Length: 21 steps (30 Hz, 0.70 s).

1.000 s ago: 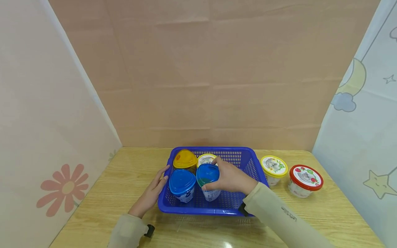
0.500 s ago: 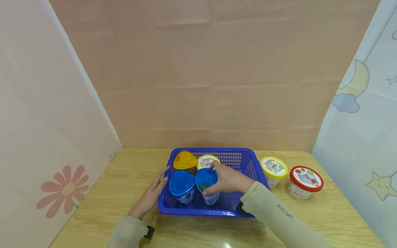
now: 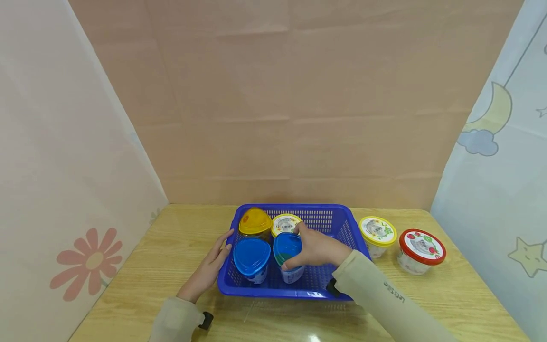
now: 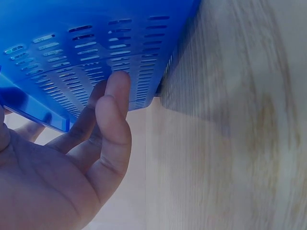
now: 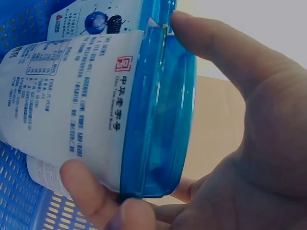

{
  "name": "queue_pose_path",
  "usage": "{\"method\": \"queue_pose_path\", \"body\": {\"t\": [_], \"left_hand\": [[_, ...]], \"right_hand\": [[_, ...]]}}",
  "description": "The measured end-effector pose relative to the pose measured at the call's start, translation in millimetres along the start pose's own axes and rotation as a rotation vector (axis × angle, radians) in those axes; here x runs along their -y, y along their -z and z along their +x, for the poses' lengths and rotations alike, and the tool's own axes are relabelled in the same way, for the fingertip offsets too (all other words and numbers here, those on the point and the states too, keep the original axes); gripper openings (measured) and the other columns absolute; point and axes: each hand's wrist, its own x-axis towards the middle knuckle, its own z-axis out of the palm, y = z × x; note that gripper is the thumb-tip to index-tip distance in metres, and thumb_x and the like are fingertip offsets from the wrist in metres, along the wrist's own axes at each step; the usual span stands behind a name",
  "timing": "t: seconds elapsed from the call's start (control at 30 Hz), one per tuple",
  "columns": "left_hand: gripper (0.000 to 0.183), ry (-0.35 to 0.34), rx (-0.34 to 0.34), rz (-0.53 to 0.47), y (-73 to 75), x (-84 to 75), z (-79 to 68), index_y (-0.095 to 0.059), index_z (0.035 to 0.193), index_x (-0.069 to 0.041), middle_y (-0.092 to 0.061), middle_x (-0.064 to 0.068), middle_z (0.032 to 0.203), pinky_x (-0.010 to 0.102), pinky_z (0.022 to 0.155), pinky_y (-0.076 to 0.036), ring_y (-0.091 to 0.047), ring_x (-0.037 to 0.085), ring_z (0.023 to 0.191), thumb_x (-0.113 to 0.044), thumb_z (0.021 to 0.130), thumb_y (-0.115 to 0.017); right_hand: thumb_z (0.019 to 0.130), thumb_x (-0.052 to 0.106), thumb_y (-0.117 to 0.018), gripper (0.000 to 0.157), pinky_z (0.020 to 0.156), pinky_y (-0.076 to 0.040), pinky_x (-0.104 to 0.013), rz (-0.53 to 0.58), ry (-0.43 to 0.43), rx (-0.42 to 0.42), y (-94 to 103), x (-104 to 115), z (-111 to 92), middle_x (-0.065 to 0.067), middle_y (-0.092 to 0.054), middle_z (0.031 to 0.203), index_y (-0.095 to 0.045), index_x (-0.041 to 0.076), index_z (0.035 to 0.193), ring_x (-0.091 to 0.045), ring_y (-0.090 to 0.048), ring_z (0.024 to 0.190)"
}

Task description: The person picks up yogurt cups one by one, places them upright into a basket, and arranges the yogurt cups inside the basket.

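The right hand [image 3: 319, 248] holds the blue-green cup [image 3: 284, 249] by its lid, with the thumb on one side and fingers on the other. That cup is in the basket [image 3: 282, 291], near the middle and toward the front; I cannot tell if its bottom touches the basket's floor. The left hand [image 3: 208, 267] holds nothing; it touches the basket's left side with loose fingers. The right wrist view shows the cup's printed side, with a little red square, which the head view hardly shows. The left wrist view shows fingertips against the basket's outside wall, full of slots. A second ago the blue-green cup was higher in the head view; now it is lower in the basket. The other blue cup [image 3: 252, 256], at the basket's front left, now tips its lid more toward us. The orange-lidded cup [image 3: 255, 221] is at the basket's back left, and a white-topped tub [image 3: 284, 223] is at its back middle. The basket's floor shows from the right hand to the right wall, leaving room there. Just outside that wall is a yellow-rimmed tub [image 3: 378, 232], then a red-rimmed tub [image 3: 421, 248] farther from the basket.
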Motion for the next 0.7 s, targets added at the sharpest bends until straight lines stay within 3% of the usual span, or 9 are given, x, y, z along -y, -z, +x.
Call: {"method": "queue_pose_path", "body": {"t": [0.3, 0.53, 0.7], "left_hand": [[0.049, -0.004, 0.0, -0.024, 0.3, 2.7, 0.7, -0.028, 0.155, -0.039, -0.034, 0.012, 0.158, 0.062, 0.104, -0.043, -0.046, 0.041, 0.135, -0.047, 0.108, -0.035], [0.049, -0.01, -0.002, -0.009, -0.1, 2.2, 0.3, -0.027, 0.156, -0.038, -0.032, 0.013, 0.16, 0.063, 0.105, -0.042, -0.044, 0.042, 0.136, -0.046, 0.108, -0.034], [0.049, -0.007, -0.002, -0.016, -0.2, 1.4, -0.1, -0.028, 0.156, -0.038, -0.032, 0.012, 0.16, 0.062, 0.104, -0.043, -0.045, 0.042, 0.135, -0.046, 0.108, -0.035]], "right_hand": [[0.066, 0.045, -0.091, 0.09, 0.087, -0.056, -0.044, -0.016, -0.015, 0.002, 0.7, -2.1, -0.2, -0.009, -0.063, 0.111, -0.042, 0.006, 0.129, -0.022, -0.062, 0.094], [0.068, 0.046, -0.09, 0.1, 0.061, -0.054, -0.034, -0.008, -0.05, 0.064, -2.1, 1.9, -1.5, -0.011, -0.062, 0.106, -0.034, 0.006, 0.14, -0.023, -0.06, 0.079], [0.067, 0.046, -0.091, 0.101, 0.062, -0.052, -0.035, -0.041, -0.051, 0.065, -2.9, 5.6, -3.8, -0.01, -0.063, 0.104, -0.034, 0.008, 0.142, -0.022, -0.059, 0.078]]}}
